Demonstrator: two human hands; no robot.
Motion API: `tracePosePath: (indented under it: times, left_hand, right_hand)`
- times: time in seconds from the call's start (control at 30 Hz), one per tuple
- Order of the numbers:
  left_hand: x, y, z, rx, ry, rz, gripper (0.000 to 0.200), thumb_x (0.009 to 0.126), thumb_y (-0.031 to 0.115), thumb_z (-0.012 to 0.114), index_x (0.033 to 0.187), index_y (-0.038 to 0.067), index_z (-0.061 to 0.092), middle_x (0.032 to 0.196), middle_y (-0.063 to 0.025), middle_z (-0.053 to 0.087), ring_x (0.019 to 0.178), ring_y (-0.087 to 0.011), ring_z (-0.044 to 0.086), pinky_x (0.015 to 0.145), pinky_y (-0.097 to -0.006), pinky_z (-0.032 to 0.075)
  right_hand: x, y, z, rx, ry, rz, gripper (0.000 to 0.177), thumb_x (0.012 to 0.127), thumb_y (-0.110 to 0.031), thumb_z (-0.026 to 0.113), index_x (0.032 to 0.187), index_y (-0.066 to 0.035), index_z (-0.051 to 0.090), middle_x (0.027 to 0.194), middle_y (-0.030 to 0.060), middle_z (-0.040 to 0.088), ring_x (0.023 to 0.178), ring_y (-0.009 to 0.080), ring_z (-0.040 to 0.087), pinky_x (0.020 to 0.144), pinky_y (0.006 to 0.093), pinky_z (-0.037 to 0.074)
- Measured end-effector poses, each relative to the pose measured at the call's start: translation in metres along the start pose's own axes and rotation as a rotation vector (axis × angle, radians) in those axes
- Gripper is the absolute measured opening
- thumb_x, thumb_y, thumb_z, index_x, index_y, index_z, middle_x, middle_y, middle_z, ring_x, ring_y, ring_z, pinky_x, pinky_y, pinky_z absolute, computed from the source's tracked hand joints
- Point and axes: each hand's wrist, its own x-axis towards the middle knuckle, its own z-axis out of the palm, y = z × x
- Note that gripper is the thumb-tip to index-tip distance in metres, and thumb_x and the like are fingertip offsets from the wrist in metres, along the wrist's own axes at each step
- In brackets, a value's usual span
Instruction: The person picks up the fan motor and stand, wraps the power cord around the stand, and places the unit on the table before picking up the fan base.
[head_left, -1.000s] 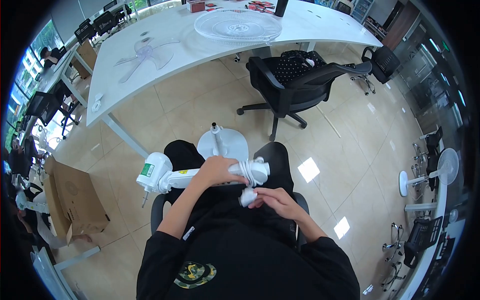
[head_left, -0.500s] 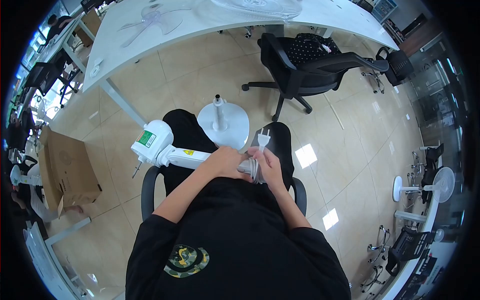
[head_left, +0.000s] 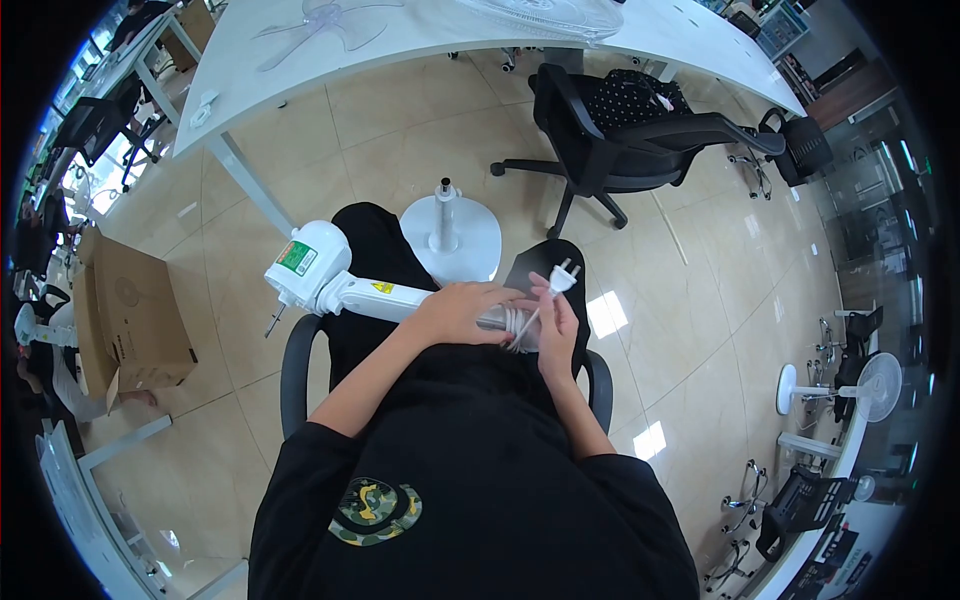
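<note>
Across my lap lies a white fan motor unit point(head_left: 318, 262) with a neck point(head_left: 385, 298) that points right. My left hand point(head_left: 465, 312) is closed around the lower end of this neck. A white power cord point(head_left: 517, 322) is wound in several loops round the tube end, just right of that hand. My right hand point(head_left: 556, 325) pinches the cord just below its two-pin plug point(head_left: 563, 279), which sticks up tilted to the right. Beyond my knees, a round white fan base point(head_left: 470, 247) with a short upright post stands on the floor.
A white table point(head_left: 290, 75) ahead bears clear fan blades point(head_left: 325, 25) and a fan grille point(head_left: 550, 14). A black office chair point(head_left: 610, 125) stands ahead to the right. An open cardboard box point(head_left: 140, 315) is at left, beside another person. An assembled white fan point(head_left: 878, 387) is at far right.
My right hand has shifted a little right with the plug, which now leans right instead of pointing up. My left hand has slid slightly right along the neck, fingers further over the tube.
</note>
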Motion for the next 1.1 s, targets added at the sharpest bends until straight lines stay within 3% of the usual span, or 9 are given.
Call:
tracePosePath:
  times: [0.03, 0.3, 0.4, 0.53, 0.73, 0.83, 0.93, 1.03, 1.1]
  left_hand:
    - [0.001, -0.001, 0.0, -0.019, 0.036, 0.041, 0.054, 0.082, 0.046, 0.071, 0.122, 0.01, 0.066, 0.117, -0.012, 0.068, 0.108, -0.0314, 0.065, 0.093, -0.0415, 0.05]
    - [0.012, -0.02, 0.003, -0.198, -0.147, 0.084, 0.035, 0.091, 0.027, 0.064, 0.121, 0.009, 0.065, 0.122, -0.0108, 0.065, 0.115, -0.0294, 0.061, 0.097, -0.0408, 0.048]
    - [0.016, -0.019, -0.005, -0.257, -0.184, 0.06, 0.031, 0.091, 0.024, 0.063, 0.118, 0.009, 0.064, 0.117, -0.0106, 0.064, 0.112, -0.0292, 0.061, 0.096, -0.0411, 0.048]
    - [0.024, -0.022, -0.002, -0.271, -0.204, 0.041, 0.027, 0.09, 0.022, 0.062, 0.114, 0.008, 0.063, 0.113, -0.0099, 0.063, 0.107, -0.0287, 0.062, 0.094, -0.0412, 0.048]
    - [0.025, -0.018, 0.007, -0.138, -0.148, 0.05, 0.031, 0.082, 0.027, 0.065, 0.109, 0.011, 0.063, 0.107, -0.0101, 0.062, 0.1, -0.0316, 0.063, 0.086, -0.0437, 0.051]
    - [0.023, -0.023, 0.014, -0.114, -0.055, 0.175, 0.035, 0.079, 0.028, 0.067, 0.109, 0.011, 0.062, 0.11, -0.0114, 0.06, 0.101, -0.0326, 0.062, 0.085, -0.0435, 0.051]
    - [0.023, -0.019, 0.014, -0.167, -0.087, 0.108, 0.036, 0.077, 0.028, 0.069, 0.108, 0.01, 0.06, 0.107, -0.0122, 0.059, 0.101, -0.0328, 0.06, 0.084, -0.0437, 0.051]
    - [0.023, -0.008, 0.015, -0.032, -0.084, 0.084, 0.036, 0.076, 0.026, 0.069, 0.106, 0.01, 0.06, 0.103, -0.0118, 0.056, 0.098, -0.0322, 0.06, 0.083, -0.0443, 0.05]
    - [0.023, -0.012, 0.016, -0.068, -0.071, 0.126, 0.033, 0.076, 0.025, 0.069, 0.105, 0.011, 0.06, 0.103, -0.0113, 0.055, 0.099, -0.032, 0.059, 0.083, -0.0447, 0.05]
  right_hand:
    - [-0.003, 0.002, -0.003, -0.01, 0.02, -0.043, 0.024, 0.106, -0.02, 0.049, 0.112, 0.002, 0.057, 0.129, 0.0129, 0.059, 0.095, 0.0162, 0.068, 0.087, 0.0281, 0.052]
    - [-0.012, -0.01, -0.018, -0.261, -0.017, -0.062, 0.027, 0.106, -0.022, 0.05, 0.113, 0.002, 0.061, 0.083, 0.0015, 0.062, 0.081, 0.0061, 0.057, 0.071, 0.0219, 0.044]
    - [-0.012, -0.026, -0.023, -0.248, -0.043, 0.133, 0.029, 0.105, -0.023, 0.052, 0.111, 0.002, 0.063, 0.086, 0.003, 0.064, 0.075, 0.0051, 0.055, 0.068, 0.0211, 0.043]
    - [-0.01, -0.026, -0.037, -0.312, -0.096, 0.225, 0.026, 0.101, -0.016, 0.059, 0.119, 0.002, 0.064, 0.083, 0.0035, 0.067, 0.067, 0.005, 0.054, 0.062, 0.0203, 0.042]
    - [-0.022, -0.031, -0.025, -0.248, 0.033, 0.092, 0.035, 0.1, -0.013, 0.06, 0.131, 0.003, 0.057, 0.083, 0.0031, 0.067, 0.071, 0.0063, 0.058, 0.062, 0.0206, 0.042]
    - [-0.023, -0.034, -0.015, -0.209, 0.051, -0.022, 0.022, 0.099, -0.016, 0.063, 0.114, 0.0, 0.061, 0.083, 0.0009, 0.065, 0.074, 0.0047, 0.059, 0.063, 0.0205, 0.043]
    - [-0.024, -0.042, -0.003, -0.206, 0.05, -0.002, 0.02, 0.1, -0.016, 0.062, 0.112, 0.0, 0.061, 0.083, 0.0004, 0.064, 0.077, 0.0053, 0.06, 0.066, 0.0211, 0.043]
    - [-0.023, -0.037, -0.016, -0.285, -0.027, 0.033, 0.041, 0.102, -0.013, 0.056, 0.139, 0.003, 0.051, 0.088, 0.0024, 0.065, 0.079, 0.0072, 0.06, 0.068, 0.0217, 0.043]
    - [-0.023, -0.037, -0.019, -0.251, -0.015, 0.058, 0.028, 0.103, -0.017, 0.056, 0.124, 0.001, 0.057, 0.086, 0.0009, 0.065, 0.078, 0.0062, 0.059, 0.067, 0.0209, 0.043]
